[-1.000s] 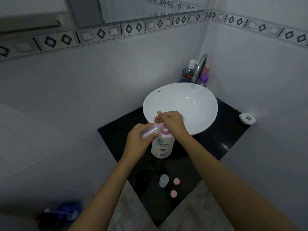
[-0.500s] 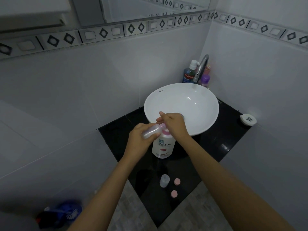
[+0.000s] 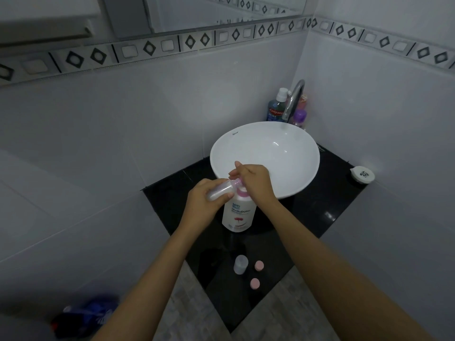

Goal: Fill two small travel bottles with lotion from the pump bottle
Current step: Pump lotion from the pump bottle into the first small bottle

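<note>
A white pump bottle [image 3: 238,212] with a pink pump stands on the black counter [image 3: 317,212] in front of the basin. My left hand [image 3: 204,203] grips a small clear travel bottle [image 3: 220,190], tilted with its mouth against the pump spout. My right hand [image 3: 253,179] lies flat over the pump head, fingers stretched to the left. A second clear travel bottle [image 3: 240,264] stands uncapped near the counter's front corner. Two pink caps [image 3: 259,265] [image 3: 254,283] lie beside it.
A white round basin [image 3: 270,153] sits behind the pump bottle under a chrome tap [image 3: 293,99]. Mouthwash [image 3: 277,107] and a purple-capped bottle [image 3: 300,118] stand in the back corner. A small white dish [image 3: 362,174] rests at the right. Blue fabric [image 3: 86,316] lies on the floor.
The hands stay in the same pose on the pump and the travel bottle; the pump head sits slightly lower under my right hand. The view has shifted a little.
</note>
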Demonstrator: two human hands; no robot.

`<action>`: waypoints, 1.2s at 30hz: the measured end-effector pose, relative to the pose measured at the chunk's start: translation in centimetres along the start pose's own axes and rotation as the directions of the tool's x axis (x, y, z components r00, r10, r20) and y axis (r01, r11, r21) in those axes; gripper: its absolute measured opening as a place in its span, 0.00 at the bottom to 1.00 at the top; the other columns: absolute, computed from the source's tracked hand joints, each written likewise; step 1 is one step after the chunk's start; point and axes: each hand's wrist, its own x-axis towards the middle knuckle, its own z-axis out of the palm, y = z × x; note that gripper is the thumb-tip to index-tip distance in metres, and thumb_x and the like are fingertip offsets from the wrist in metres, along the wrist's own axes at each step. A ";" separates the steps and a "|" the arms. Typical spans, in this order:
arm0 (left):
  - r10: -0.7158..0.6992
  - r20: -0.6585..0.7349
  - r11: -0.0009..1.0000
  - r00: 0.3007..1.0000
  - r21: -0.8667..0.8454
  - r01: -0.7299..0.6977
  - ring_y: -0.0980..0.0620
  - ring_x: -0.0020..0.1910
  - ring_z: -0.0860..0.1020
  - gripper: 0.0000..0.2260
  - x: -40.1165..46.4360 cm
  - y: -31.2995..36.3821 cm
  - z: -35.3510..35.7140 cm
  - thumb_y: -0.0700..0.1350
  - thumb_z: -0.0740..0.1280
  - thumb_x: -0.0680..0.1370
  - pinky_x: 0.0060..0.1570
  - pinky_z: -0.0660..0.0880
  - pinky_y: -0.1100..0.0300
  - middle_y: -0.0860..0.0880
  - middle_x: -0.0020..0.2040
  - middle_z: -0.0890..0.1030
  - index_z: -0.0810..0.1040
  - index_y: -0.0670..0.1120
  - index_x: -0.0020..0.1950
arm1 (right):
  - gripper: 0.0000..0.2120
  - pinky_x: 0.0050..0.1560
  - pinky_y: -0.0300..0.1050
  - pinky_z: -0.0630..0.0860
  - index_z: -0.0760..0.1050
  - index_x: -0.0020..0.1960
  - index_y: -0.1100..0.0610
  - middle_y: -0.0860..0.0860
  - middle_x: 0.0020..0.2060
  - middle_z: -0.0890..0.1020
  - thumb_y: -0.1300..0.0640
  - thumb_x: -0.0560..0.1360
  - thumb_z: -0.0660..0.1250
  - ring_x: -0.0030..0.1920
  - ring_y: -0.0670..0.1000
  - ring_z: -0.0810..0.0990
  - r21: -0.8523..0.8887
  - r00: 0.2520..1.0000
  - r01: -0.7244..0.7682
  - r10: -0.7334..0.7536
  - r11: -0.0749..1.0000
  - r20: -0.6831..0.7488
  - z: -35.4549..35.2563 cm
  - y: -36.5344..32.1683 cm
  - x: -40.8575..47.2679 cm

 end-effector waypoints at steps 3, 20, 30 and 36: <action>-0.002 0.004 1.000 1.000 0.007 0.002 0.73 0.45 0.75 0.15 0.2 0.1 -0.2 0.48 0.72 0.73 0.40 0.69 0.80 0.56 0.47 0.77 0.80 0.52 0.60 | 0.19 0.46 0.37 0.75 0.83 0.41 0.62 0.53 0.36 0.85 0.51 0.79 0.60 0.39 0.47 0.82 0.056 0.999 0.007 -0.005 0.998 -0.047 0.2 0.1 -0.2; -0.006 -0.004 1.000 1.000 -0.015 0.006 0.70 0.45 0.76 0.15 0.4 0.2 -0.3 0.47 0.73 0.73 0.40 0.71 0.79 0.53 0.49 0.78 0.80 0.50 0.60 | 0.19 0.51 0.44 0.77 0.83 0.44 0.64 0.58 0.39 0.85 0.53 0.79 0.60 0.40 0.52 0.82 0.138 0.996 -0.058 0.066 0.989 -0.055 0.2 -1.3 -0.9; -0.033 0.013 0.999 0.999 -0.012 0.033 0.64 0.45 0.77 0.16 0.1 -0.5 0.1 0.47 0.73 0.73 0.41 0.71 0.78 0.51 0.49 0.78 0.80 0.50 0.60 | 0.19 0.31 0.25 0.71 0.82 0.46 0.66 0.51 0.34 0.80 0.54 0.80 0.58 0.35 0.44 0.77 0.100 0.996 -0.062 0.068 0.993 -0.051 0.7 0.2 -1.3; -0.025 0.002 0.998 1.000 -0.051 0.025 0.67 0.46 0.77 0.15 0.1 0.1 -0.2 0.47 0.73 0.73 0.41 0.71 0.78 0.52 0.49 0.79 0.81 0.51 0.59 | 0.17 0.36 0.28 0.73 0.83 0.45 0.63 0.56 0.41 0.84 0.52 0.79 0.61 0.41 0.48 0.80 0.069 0.999 -0.045 0.046 0.997 -0.005 -0.3 -0.9 -0.7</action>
